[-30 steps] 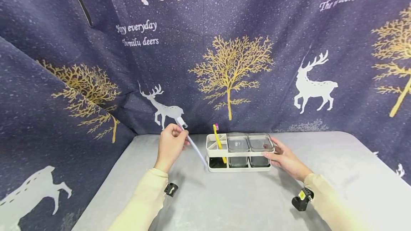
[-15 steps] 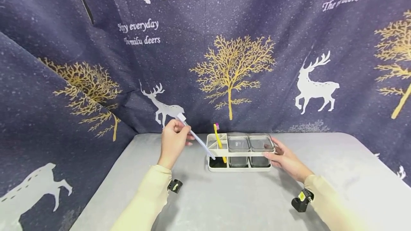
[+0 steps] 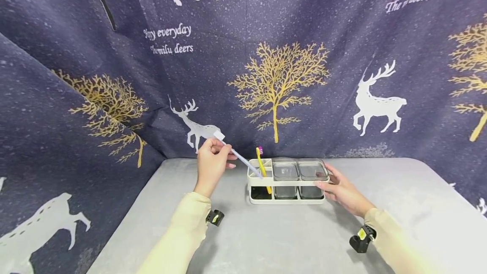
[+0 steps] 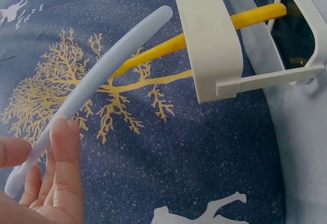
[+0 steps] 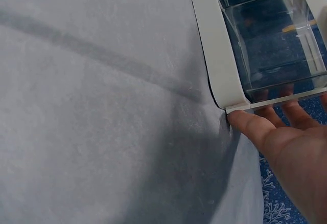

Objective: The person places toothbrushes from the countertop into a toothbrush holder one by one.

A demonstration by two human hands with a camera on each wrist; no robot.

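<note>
Pinching a pale blue toothbrush (image 3: 237,158) near its bristle end, the left hand (image 3: 211,165) is holding it slanted over the table (image 3: 266,240), fingers and thumb curled round the handle. The bristle end is pointing up toward 10 o'clock and the handle tip is reaching down toward 4 o'clock, sitting at the left rim of a white holder (image 3: 288,181). In the left wrist view the toothbrush (image 4: 97,83) is lying just beside the holder's (image 4: 210,40) end wall; whether the tip is touching it cannot be told.

A yellow toothbrush (image 3: 262,168) with a pink head is standing tilted in the holder's left compartment, at 3 o'clock from the left hand. 2 clear cups (image 3: 298,171) are sitting side by side in the holder's right part.

The right hand (image 3: 342,191) is resting against the holder's right end, at 3 o'clock from the cups, its fingers fairly straight and relaxed along the wall, gripping nothing. In the right wrist view the fingers (image 5: 255,124) are touching the holder's (image 5: 217,50) corner beside a cup (image 5: 271,40).

The holder is standing at 12 o'clock on the grey table, near its far edge. Behind it is hanging a dark curtain (image 3: 114,54) printed with deer and gold trees.
</note>
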